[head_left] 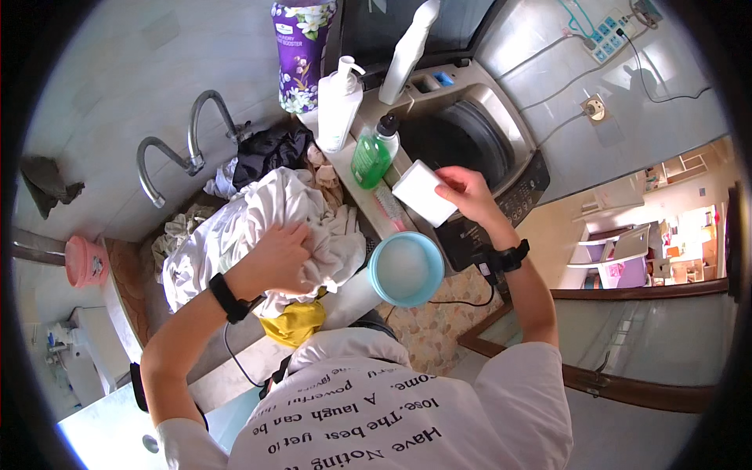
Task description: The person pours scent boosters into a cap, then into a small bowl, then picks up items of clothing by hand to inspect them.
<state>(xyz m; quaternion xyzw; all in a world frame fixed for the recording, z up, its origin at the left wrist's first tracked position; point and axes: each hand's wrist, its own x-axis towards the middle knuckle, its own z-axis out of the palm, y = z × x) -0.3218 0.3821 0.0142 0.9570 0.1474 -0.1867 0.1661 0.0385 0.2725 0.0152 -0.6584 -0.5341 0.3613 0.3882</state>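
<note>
My left hand (283, 257) is closed on the folds of a crumpled white garment (270, 200), part of a heap of laundry in the sink; its fingertips partly sink into the cloth. My right hand (468, 194) grips a white, square-faced block (424, 193) by its right edge, above the front of the washing machine. Whether the block is solid or hollow cannot be made out. Below it stands a round light-blue tub (374, 270) with whitish contents. Beside the block is a green see-through bottle (371, 159) with a black cap.
A white pump bottle (335, 117), a purple flowered bottle (300, 59) and a tall white bottle (405, 59) stand behind. The washing machine (501, 117) has its lid up. Two curved taps (193, 133) overhang the sink. A yellow cloth (294, 323) drapes over the front edge.
</note>
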